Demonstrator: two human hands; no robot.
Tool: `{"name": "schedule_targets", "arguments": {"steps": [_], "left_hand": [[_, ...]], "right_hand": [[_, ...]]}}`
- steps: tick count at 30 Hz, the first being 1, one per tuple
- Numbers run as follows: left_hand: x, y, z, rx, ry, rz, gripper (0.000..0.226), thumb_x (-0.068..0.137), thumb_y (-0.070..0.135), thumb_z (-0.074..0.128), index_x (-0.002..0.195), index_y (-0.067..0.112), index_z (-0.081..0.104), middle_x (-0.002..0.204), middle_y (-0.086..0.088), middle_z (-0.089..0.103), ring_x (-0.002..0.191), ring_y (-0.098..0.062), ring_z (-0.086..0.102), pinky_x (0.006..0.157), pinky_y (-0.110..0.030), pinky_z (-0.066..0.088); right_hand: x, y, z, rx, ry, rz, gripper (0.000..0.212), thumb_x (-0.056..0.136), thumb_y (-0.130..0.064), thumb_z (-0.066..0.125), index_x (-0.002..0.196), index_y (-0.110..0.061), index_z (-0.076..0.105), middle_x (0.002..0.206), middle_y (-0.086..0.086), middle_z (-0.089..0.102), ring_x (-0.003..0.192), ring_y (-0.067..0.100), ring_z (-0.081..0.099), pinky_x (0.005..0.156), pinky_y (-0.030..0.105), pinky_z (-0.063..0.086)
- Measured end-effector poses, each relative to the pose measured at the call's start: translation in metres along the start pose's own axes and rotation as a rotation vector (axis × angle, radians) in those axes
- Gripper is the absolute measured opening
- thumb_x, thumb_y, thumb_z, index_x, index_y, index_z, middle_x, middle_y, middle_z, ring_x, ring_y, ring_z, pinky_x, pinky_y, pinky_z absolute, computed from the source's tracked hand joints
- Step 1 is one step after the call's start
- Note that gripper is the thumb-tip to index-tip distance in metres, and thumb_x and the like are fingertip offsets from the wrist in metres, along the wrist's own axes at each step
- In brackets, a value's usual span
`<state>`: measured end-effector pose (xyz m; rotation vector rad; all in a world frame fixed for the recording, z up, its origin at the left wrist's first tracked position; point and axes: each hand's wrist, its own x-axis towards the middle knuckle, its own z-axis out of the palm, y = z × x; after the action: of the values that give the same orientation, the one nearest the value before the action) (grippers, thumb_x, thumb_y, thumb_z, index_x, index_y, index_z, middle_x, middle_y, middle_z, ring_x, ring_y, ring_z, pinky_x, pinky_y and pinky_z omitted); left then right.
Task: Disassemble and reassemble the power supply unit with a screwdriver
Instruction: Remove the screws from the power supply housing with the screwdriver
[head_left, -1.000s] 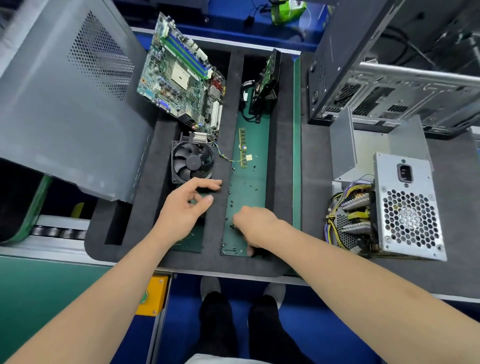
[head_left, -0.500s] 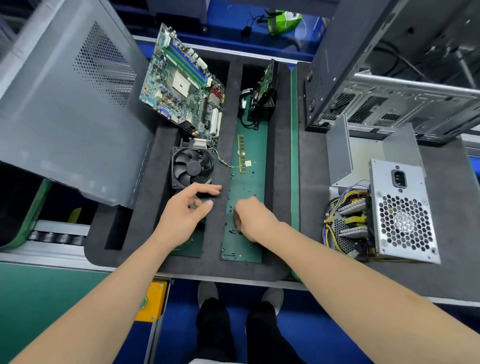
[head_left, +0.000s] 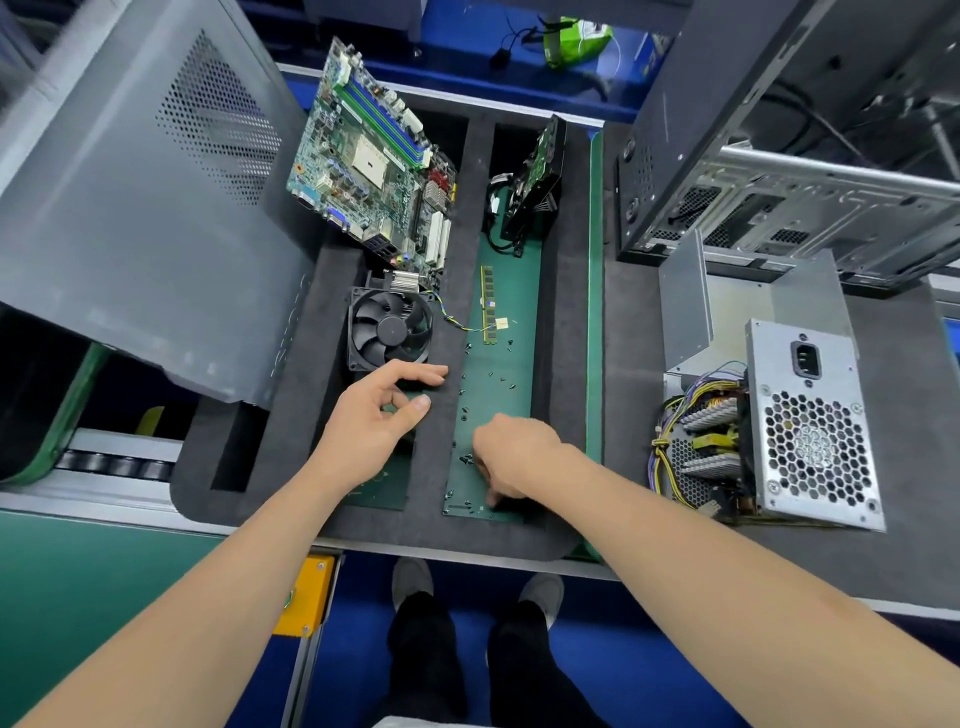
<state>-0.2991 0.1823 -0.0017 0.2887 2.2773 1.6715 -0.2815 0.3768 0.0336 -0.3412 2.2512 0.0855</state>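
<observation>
At the upper left a grey case panel (head_left: 130, 208) is seen. At centre, just below the fan (head_left: 390, 328), the left hand (head_left: 374, 421) is held loose and empty over the foam tray (head_left: 431, 478). Just to its right, the right hand (head_left: 514, 457) is curled down among small screws (head_left: 467, 458); whether one is pinched cannot be told. The opened power supply (head_left: 810, 426) is found at the right edge, well apart from both hands.

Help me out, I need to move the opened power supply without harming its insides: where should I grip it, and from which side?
Grip the power supply by the outer edges of its silver honeycomb panel, coming from the right and above. Its left side is open, with the wire bundle and heatsinks exposed there, so fingers should probably stay off that side.
</observation>
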Motion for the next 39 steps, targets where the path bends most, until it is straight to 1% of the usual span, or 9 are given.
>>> {"name": "schedule_targets", "arguments": {"steps": [3, 9, 13, 15, 19, 23, 30, 34, 39], "left_hand": [[0.001, 0.000, 0.000, -0.003, 0.004, 0.001, 0.027, 0.099, 0.009, 0.064, 0.111, 0.033, 0.068, 0.135, 0.020, 0.066, 0.069, -0.010, 0.052, 0.073, -0.029, 0.049], [0.002, 0.000, 0.001, -0.024, 0.009, -0.006, 0.028, 0.099, 0.006, 0.065, 0.110, 0.031, 0.069, 0.134, 0.019, 0.067, 0.068, -0.011, 0.052, 0.073, -0.028, 0.050], [0.002, -0.001, 0.001, -0.028, 0.009, -0.006, 0.029, 0.098, 0.005, 0.065, 0.109, 0.032, 0.069, 0.134, 0.019, 0.067, 0.067, -0.010, 0.052, 0.073, -0.026, 0.050], [0.002, -0.001, 0.001, -0.032, 0.008, -0.006, 0.030, 0.098, 0.005, 0.065, 0.109, 0.032, 0.069, 0.134, 0.018, 0.067, 0.067, -0.011, 0.052, 0.072, -0.026, 0.050], [0.002, -0.002, 0.001, -0.035, 0.005, -0.013, 0.029, 0.098, 0.006, 0.065, 0.110, 0.032, 0.069, 0.135, 0.018, 0.066, 0.067, -0.012, 0.052, 0.072, -0.026, 0.049], [0.003, -0.002, 0.000, -0.027, 0.001, -0.019, 0.028, 0.098, 0.008, 0.065, 0.111, 0.032, 0.069, 0.135, 0.019, 0.066, 0.068, -0.011, 0.053, 0.072, -0.027, 0.049], [0.002, 0.001, 0.000, -0.041, -0.003, -0.007, 0.027, 0.097, 0.009, 0.064, 0.108, 0.033, 0.069, 0.134, 0.018, 0.067, 0.067, -0.011, 0.051, 0.068, -0.021, 0.047], [0.003, 0.001, 0.000, -0.047, 0.006, -0.017, 0.031, 0.097, 0.004, 0.064, 0.107, 0.033, 0.070, 0.133, 0.018, 0.068, 0.067, -0.013, 0.049, 0.068, -0.023, 0.046], [0.002, 0.003, 0.001, -0.049, 0.013, -0.013, 0.029, 0.097, 0.002, 0.064, 0.107, 0.029, 0.070, 0.132, 0.017, 0.068, 0.066, -0.013, 0.048, 0.067, -0.021, 0.046]], "right_hand": [[0.000, -0.009, 0.019, -0.182, 0.058, 0.015, 0.022, 0.097, -0.031, 0.070, 0.114, -0.019, 0.067, 0.099, 0.002, 0.063, 0.089, 0.029, 0.066, 0.063, 0.033, 0.041], [0.009, -0.004, 0.024, 0.024, 0.264, 0.079, 0.020, 0.089, -0.004, 0.069, 0.106, -0.014, 0.067, 0.076, 0.001, 0.046, 0.084, 0.032, 0.065, 0.061, 0.034, 0.039], [0.015, -0.007, 0.021, 0.254, 0.233, 0.103, 0.034, 0.092, -0.044, 0.073, 0.109, -0.016, 0.062, 0.093, 0.002, 0.053, 0.093, 0.034, 0.065, 0.066, 0.037, 0.043], [0.019, -0.009, 0.021, 0.290, 0.187, 0.104, 0.040, 0.088, -0.048, 0.077, 0.106, -0.016, 0.060, 0.090, 0.002, 0.051, 0.093, 0.034, 0.065, 0.068, 0.037, 0.044], [0.022, -0.009, 0.020, 0.378, 0.159, 0.155, 0.038, 0.086, -0.033, 0.085, 0.102, -0.013, 0.056, 0.089, 0.004, 0.049, 0.097, 0.034, 0.065, 0.070, 0.036, 0.044], [0.023, -0.004, 0.013, 0.474, 0.263, 0.238, 0.019, 0.094, 0.002, 0.062, 0.112, -0.005, 0.060, 0.098, 0.011, 0.051, 0.105, 0.038, 0.064, 0.071, 0.036, 0.045], [0.014, 0.024, -0.022, 0.947, 0.417, 0.284, 0.039, 0.102, -0.004, 0.043, 0.135, -0.012, 0.062, 0.137, 0.013, 0.059, 0.124, 0.030, 0.058, 0.100, 0.030, 0.048], [0.009, 0.049, -0.042, 1.138, 0.579, 0.312, 0.034, 0.099, -0.003, 0.045, 0.118, -0.015, 0.071, 0.128, 0.016, 0.065, 0.111, 0.037, 0.067, 0.101, 0.048, 0.056], [0.000, 0.067, -0.049, 1.181, 0.679, 0.327, 0.035, 0.097, 0.001, 0.044, 0.099, -0.019, 0.073, 0.113, 0.013, 0.071, 0.103, 0.032, 0.071, 0.094, 0.047, 0.060]]}}
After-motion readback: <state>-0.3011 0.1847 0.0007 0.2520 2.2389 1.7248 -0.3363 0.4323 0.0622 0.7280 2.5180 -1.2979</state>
